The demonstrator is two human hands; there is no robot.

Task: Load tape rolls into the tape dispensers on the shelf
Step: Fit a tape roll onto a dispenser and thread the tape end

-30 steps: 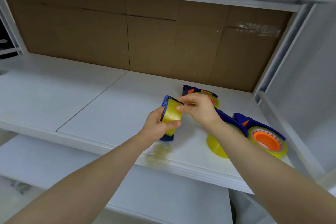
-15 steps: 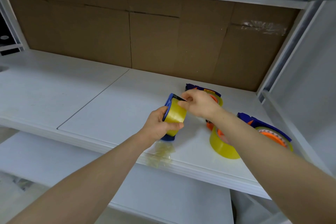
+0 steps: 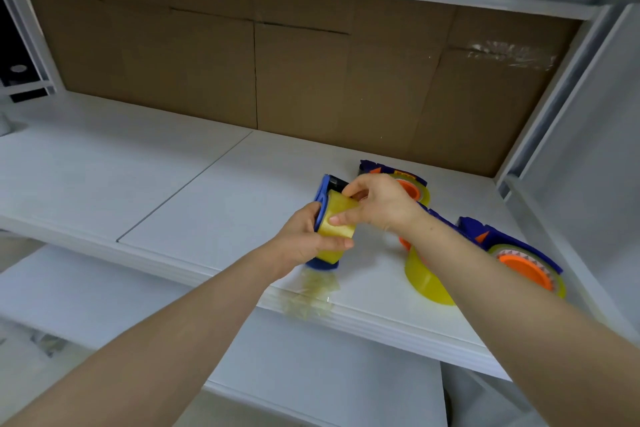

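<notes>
My left hand (image 3: 304, 239) grips a blue tape dispenser (image 3: 322, 191) with a yellowish clear tape roll (image 3: 337, 218) seated in it, held just above the white shelf (image 3: 194, 204). My right hand (image 3: 381, 203) pinches the roll's upper edge near the dispenser's head, thumb resting on the tape face. Behind my right hand lies a second blue dispenser (image 3: 401, 180) with an orange hub and tape loaded. A third loaded dispenser (image 3: 512, 260) lies at the right. Partly hidden under my right forearm, a fourth dispenser with a yellow roll (image 3: 427, 282) lies on the shelf.
A crumpled scrap of clear tape (image 3: 310, 298) hangs at the shelf's front edge below my left hand. A cardboard back panel (image 3: 311, 80) closes the rear. White side walls (image 3: 588, 156) stand to the right, and a lower shelf (image 3: 311, 374) lies beneath.
My right hand has shifted slightly up and right along the roll's top edge. The dispenser in my left hand stays in nearly the same place; the view has tilted a little.
</notes>
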